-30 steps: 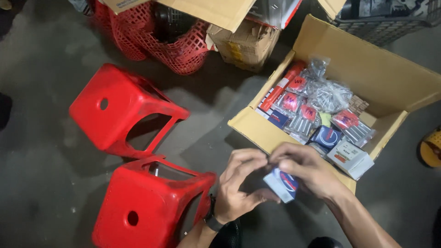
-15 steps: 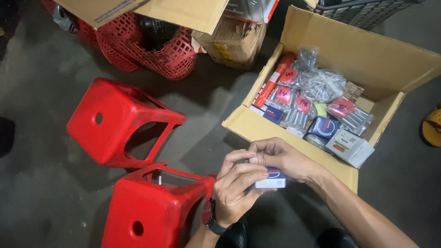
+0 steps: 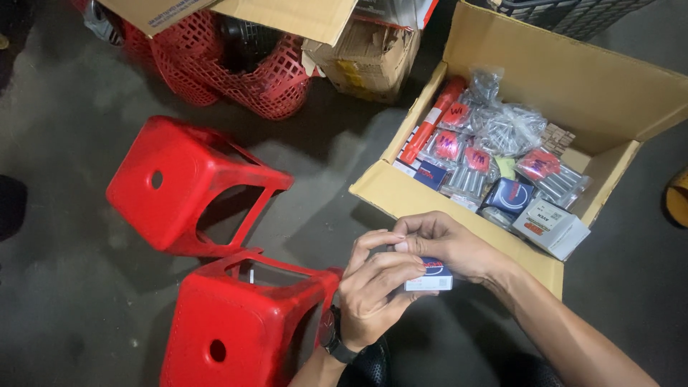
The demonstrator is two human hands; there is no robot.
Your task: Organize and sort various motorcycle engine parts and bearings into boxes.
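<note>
Both hands grip one small blue-and-white box (image 3: pixel 430 275): the left hand (image 3: pixel 376 290) wraps over it from the side nearer the red stool (image 3: pixel 240 322), the right hand (image 3: pixel 444 244) pinches its top. The box lies lengthwise across, just short of the open cardboard carton (image 3: pixel 459 204), above grey concrete floor (image 3: pixel 72 287).
</note>
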